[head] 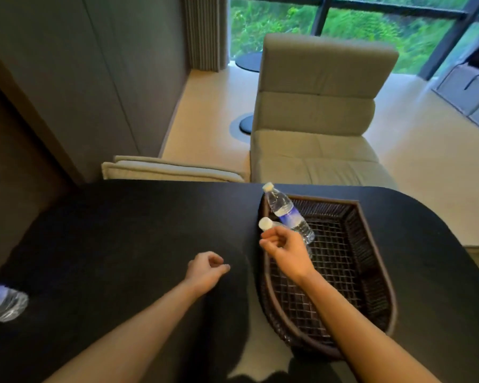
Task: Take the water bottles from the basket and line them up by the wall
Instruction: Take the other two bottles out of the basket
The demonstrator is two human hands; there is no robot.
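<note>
Head view. Right hand (pixel 284 251) reaches into the basket (pixel 371 275), fingers half-curled over the near bottle (pixel 268 224), grip not yet firm; a second bottle (pixel 288 212) leans on the far-left rim. Left hand (pixel 206 269) hovers empty, loosely curled, above the bench (pixel 122 230). One placed bottle (pixel 3 301) stands far left. Next: close, lift, carry left.

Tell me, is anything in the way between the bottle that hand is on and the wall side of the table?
Nothing visible blocks it. The right hand is at the nearer bottle in the basket. Toward the wall, the black table is bare except for the left hand hovering above it and one bottle at the left edge.
</note>
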